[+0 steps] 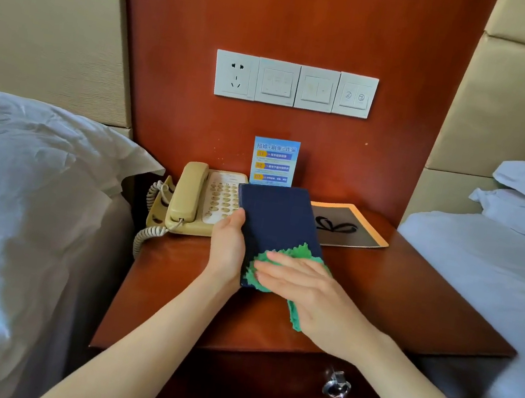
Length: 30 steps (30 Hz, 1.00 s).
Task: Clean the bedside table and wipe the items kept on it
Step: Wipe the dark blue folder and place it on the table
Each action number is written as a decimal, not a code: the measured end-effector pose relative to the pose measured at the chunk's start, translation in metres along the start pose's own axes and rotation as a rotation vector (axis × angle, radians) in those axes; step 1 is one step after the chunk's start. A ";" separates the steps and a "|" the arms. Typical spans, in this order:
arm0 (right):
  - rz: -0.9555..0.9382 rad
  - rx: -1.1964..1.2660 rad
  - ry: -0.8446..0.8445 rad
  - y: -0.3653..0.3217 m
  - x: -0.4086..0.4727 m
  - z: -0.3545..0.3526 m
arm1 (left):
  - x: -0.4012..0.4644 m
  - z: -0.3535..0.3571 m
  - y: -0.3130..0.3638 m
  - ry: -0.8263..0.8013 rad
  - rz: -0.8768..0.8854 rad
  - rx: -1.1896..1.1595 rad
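Note:
A dark blue book is held tilted above the reddish wooden bedside table. My left hand grips the book's left edge, thumb on the cover. My right hand lies flat with straight fingers on a green cloth, pressing it against the book's lower cover. Part of the cloth hangs out below my right palm. A beige corded telephone stands at the table's back left. A dark booklet with an orange border lies at the back right. A blue info card leans against the back panel.
White-sheeted beds flank the table, one on the left and one on the right. A row of a socket and switches is on the wooden wall panel. A drawer with a metal knob sits below the tabletop.

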State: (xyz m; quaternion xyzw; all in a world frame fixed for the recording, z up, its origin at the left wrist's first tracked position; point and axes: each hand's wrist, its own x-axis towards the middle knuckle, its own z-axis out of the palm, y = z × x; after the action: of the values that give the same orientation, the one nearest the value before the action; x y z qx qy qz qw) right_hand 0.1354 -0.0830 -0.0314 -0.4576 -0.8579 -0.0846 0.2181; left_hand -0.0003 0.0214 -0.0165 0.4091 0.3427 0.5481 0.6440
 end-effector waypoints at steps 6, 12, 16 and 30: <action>0.108 -0.078 0.140 0.034 0.003 -0.021 | -0.003 0.003 -0.002 -0.111 0.084 0.176; 0.403 -0.122 0.258 0.072 0.035 -0.048 | -0.011 0.008 -0.010 -0.327 0.160 0.323; 0.335 -0.145 0.135 0.066 0.062 -0.050 | -0.012 0.010 -0.012 -0.395 0.161 0.348; 0.094 -0.007 0.037 0.046 0.039 -0.028 | -0.005 0.003 -0.007 -0.291 0.205 0.374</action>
State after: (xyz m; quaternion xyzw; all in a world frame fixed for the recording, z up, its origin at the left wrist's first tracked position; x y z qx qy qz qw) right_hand 0.1621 -0.0375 0.0085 -0.4967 -0.8309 -0.0856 0.2358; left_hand 0.0050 0.0156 -0.0216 0.6283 0.2987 0.4729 0.5407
